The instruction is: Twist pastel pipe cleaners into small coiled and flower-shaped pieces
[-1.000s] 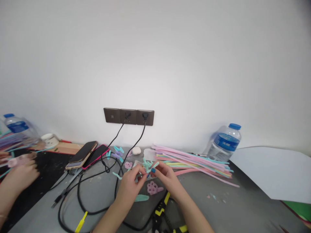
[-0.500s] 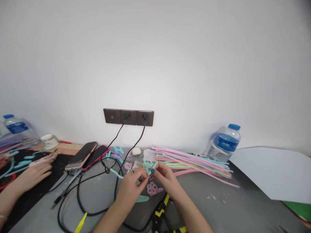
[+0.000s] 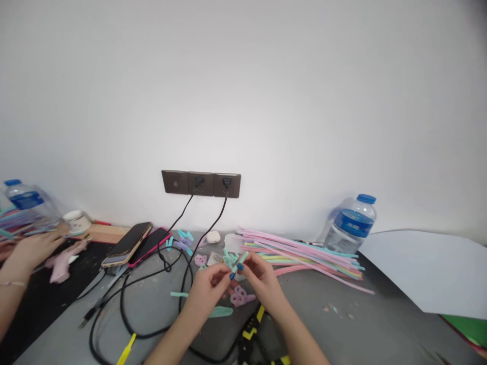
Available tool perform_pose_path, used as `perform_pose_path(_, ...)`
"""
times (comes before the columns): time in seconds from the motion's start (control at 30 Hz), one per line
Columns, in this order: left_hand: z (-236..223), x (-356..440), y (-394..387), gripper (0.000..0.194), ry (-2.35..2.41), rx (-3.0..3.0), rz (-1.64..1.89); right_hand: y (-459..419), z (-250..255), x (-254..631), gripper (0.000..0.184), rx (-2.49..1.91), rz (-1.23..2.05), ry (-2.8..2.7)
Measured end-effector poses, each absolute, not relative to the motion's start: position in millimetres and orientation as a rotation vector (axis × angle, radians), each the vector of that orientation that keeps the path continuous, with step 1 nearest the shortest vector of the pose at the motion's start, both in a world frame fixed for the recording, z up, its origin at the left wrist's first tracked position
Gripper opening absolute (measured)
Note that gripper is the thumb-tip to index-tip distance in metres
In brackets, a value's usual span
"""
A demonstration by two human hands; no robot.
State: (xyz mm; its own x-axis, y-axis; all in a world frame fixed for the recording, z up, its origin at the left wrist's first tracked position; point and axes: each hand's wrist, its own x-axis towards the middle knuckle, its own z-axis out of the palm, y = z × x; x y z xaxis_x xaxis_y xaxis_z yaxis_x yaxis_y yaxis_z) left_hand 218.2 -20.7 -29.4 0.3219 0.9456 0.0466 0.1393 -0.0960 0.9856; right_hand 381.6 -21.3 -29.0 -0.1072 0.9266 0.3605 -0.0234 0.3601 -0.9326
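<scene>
My left hand (image 3: 205, 294) and my right hand (image 3: 263, 280) meet at the middle of the desk, both closed in a pinch on a bent mint-green pipe cleaner (image 3: 230, 258). Its folded loops rise between my fingertips. A mint strand (image 3: 178, 294) sticks out to the left from behind my left hand; whether it joins the held piece is hidden. Just under my fingers lies a pink looped pipe-cleaner flower (image 3: 238, 296). A flat mint leaf shape (image 3: 221, 312) rests below my left hand.
Black-and-yellow pliers (image 3: 250, 329) lie between my forearms. Black cables (image 3: 125, 304) loop at left near two phones (image 3: 129, 243). A pipe-cleaner bundle (image 3: 304, 253), water bottle (image 3: 352, 223) and white sheet (image 3: 426, 268) are on the right. A co-worker's hand (image 3: 34, 251) and pink glue gun (image 3: 63, 263) are far left.
My left fingers have shifted slightly on the mint piece, and the strand at left has swung lower. The co-worker's hand has let go of the pink glue gun and moved back left.
</scene>
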Motion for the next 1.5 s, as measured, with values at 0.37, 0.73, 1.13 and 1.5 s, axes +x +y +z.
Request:
perform_pose_path(0.37, -21.8, 217.9, -24.7, 0.016, 1.189, 2.023, 1.075, -19.3, -33.4, 381.1, 0.007, -0.930, 0.925, -1.562)
perform_pose_path(0.73, -25.4, 219.3, -24.7, 0.013, 1.092, 1.741, 1.051, -20.8, -26.0, 379.6, 0.009, -0.820, 0.998, -1.452)
perform_pose_path(1.13, -25.0, 218.7, -25.2, 0.014, 1.124, 1.768, 1.058, -18.8, -28.3, 381.6, 0.016, -0.774, 1.129, -1.416)
perform_pose_path(1.5, -24.6, 217.6, -25.1, 0.015, 1.247, 1.961, 1.067, -16.6, -33.3, 382.5, 0.025, -0.870, 1.093, -1.344)
